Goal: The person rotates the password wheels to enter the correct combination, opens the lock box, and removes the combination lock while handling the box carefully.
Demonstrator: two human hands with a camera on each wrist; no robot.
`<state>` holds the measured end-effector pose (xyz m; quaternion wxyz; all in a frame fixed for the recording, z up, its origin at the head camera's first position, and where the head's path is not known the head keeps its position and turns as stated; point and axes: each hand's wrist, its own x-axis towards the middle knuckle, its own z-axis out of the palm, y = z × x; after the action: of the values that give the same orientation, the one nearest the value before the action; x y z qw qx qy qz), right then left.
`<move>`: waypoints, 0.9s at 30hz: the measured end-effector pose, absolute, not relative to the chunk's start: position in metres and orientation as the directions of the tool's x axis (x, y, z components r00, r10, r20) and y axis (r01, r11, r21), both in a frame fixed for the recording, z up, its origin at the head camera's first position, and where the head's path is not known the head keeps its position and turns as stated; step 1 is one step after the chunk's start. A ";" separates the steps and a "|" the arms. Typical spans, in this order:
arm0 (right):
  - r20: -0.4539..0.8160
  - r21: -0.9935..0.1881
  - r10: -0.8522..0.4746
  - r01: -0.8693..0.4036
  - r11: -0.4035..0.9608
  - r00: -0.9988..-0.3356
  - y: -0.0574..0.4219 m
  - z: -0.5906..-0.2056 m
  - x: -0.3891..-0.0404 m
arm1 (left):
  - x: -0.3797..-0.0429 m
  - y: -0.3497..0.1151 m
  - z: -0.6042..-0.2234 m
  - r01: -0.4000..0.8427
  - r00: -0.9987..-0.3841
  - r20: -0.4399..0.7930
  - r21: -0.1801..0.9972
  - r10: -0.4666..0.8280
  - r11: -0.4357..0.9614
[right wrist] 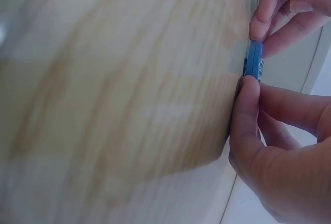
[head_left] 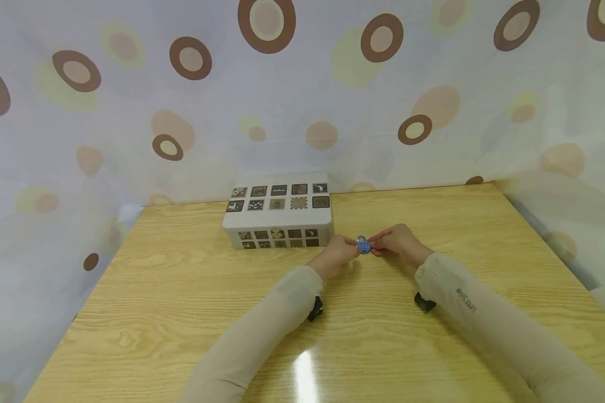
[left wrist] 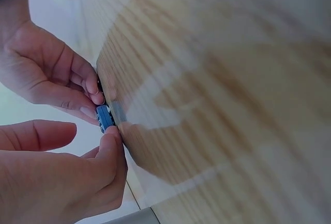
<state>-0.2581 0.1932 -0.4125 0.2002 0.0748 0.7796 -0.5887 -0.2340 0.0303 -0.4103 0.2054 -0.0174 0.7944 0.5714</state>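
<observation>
A small blue combination padlock point(head_left: 363, 244) lies low at the tabletop between the two hands, its loop upward in the head view. The left hand point(head_left: 335, 254) holds its left edge with the fingertips; in the left wrist view the left thumb point(left wrist: 54, 135) is raised apart from the lock. From the other side the right hand point(head_left: 399, 241) pinches the padlock's right edge between thumb and fingers. In the right wrist view the padlock point(right wrist: 253, 60) shows edge-on, its dials facing away from the table, with fingertips covering both ends.
A white box point(head_left: 277, 217) with rows of small dark pictures stands at the back, just left of the hands. The wooden table point(head_left: 181, 313) meets a dotted curtain point(head_left: 282, 112) behind and at the sides. Black wrist devices point(head_left: 316, 309) hang under both sleeves.
</observation>
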 end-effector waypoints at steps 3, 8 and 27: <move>-0.399 -0.889 -0.121 0.352 0.294 -0.909 0.193 -0.413 -0.259 | -0.234 0.030 -0.411 -0.256 -0.917 -0.339 0.904 0.209 0.341; -0.395 -0.892 -0.131 0.345 0.294 -0.909 0.194 -0.413 -0.259 | -0.235 0.031 -0.412 -0.244 -0.922 -0.327 0.907 0.207 0.344; -0.358 -0.909 -0.129 0.313 0.276 -0.925 0.199 -0.412 -0.250 | -0.262 0.032 -0.464 -0.129 -0.939 -0.236 0.916 0.251 0.379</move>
<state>-0.2498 0.1987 -0.4123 0.1847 0.0593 0.7771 -0.5988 -0.2623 0.0322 -0.4645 0.1708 0.0377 0.8127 0.5558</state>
